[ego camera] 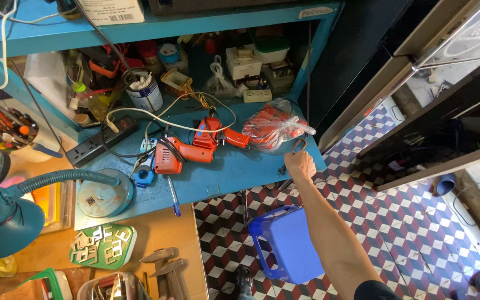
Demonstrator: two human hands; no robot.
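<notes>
right hand (300,165) on pliers at the blue table's (218,172) right edge

left to right: a teal lamp (6,214), orange soldering guns (184,153), a bag of red parts (273,126) just above the hand. the right hand is closed around dark pliers (295,149), their long axis running up and away from it, handles toward the bag. the left hand is out of view. a blue stool (287,244) stands below on the floor.

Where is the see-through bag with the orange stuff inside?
In the head view, the clear bag lies at the right end of the blue shelf, right of the orange power tools and just above the right hand.
</notes>
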